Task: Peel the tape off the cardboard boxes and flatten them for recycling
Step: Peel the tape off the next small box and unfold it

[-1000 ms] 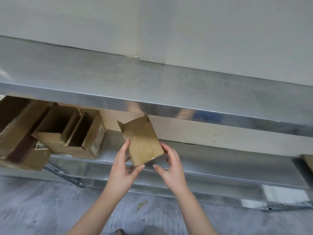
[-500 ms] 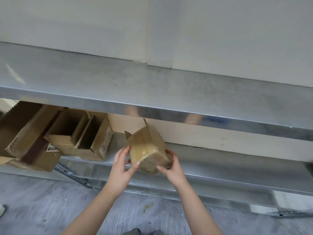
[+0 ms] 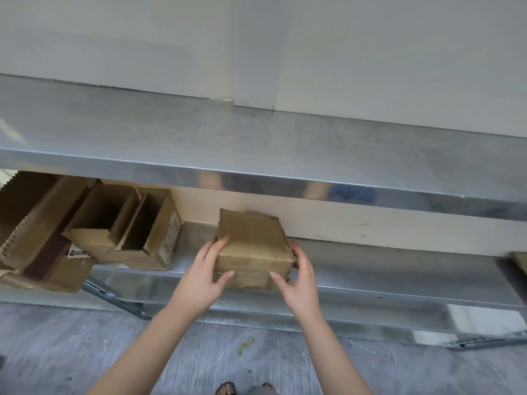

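Note:
A small brown cardboard box (image 3: 252, 243) with clear tape over its top and front is held in front of the lower metal shelf (image 3: 399, 276). My left hand (image 3: 204, 276) grips its left side, thumb on the front face and fingers up the side. My right hand (image 3: 299, 277) grips its right side, thumb on the front edge, fingers wrapped behind the corner. The box's bottom and far side are hidden.
Several open cardboard boxes (image 3: 122, 232) lie on their sides at the left of the lower shelf. A wide steel upper shelf (image 3: 256, 143) juts out above. A cardboard corner (image 3: 520, 260) shows at far right. Grey floor (image 3: 71, 352) lies below, with sandalled feet (image 3: 226, 389).
The box has been turned from a tilted, edge-up pose to lie level, its broad taped face up. Both hands shifted out to its two sides. The camera dipped slightly.

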Tool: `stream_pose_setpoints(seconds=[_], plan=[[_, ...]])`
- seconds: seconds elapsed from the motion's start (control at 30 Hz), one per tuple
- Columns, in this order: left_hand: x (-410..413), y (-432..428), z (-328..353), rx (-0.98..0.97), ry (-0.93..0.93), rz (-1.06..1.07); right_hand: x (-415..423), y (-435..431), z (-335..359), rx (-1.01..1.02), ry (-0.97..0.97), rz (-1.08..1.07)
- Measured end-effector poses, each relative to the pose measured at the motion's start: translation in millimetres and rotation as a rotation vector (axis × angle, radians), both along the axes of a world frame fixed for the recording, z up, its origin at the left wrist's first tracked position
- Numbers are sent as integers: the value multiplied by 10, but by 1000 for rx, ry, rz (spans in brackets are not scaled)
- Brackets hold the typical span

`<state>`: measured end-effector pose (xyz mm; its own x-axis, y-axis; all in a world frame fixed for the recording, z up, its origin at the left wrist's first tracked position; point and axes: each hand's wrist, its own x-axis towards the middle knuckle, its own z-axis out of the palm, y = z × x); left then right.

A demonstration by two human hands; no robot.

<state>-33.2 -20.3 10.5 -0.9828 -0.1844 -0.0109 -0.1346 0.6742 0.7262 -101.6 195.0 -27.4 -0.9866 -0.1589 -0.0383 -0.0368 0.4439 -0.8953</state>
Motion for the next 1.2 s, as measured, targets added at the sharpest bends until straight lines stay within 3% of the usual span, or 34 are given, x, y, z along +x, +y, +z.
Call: stream_pose_setpoints(seconds=[0.3,0.47,0.57,0.8,1.0,1.2], plan=[[-153,141,-67,169,-77,72,-1,356,88,31,-20,-125],[-200,170,33,422,-56,95,-152,363,236,-50,-62,-99],[-233,179,40,537,-99,77,-184,337,303,4,-65,-78],[-276,203,-18,530,-95,70,-270,358,319,56,-93,-87],[-302,362,-72,478,-151,15,-302,439,342,223,-135,-71],[-250,363,-178,506,-161,29,-231,542,168,145,-239,-100]])
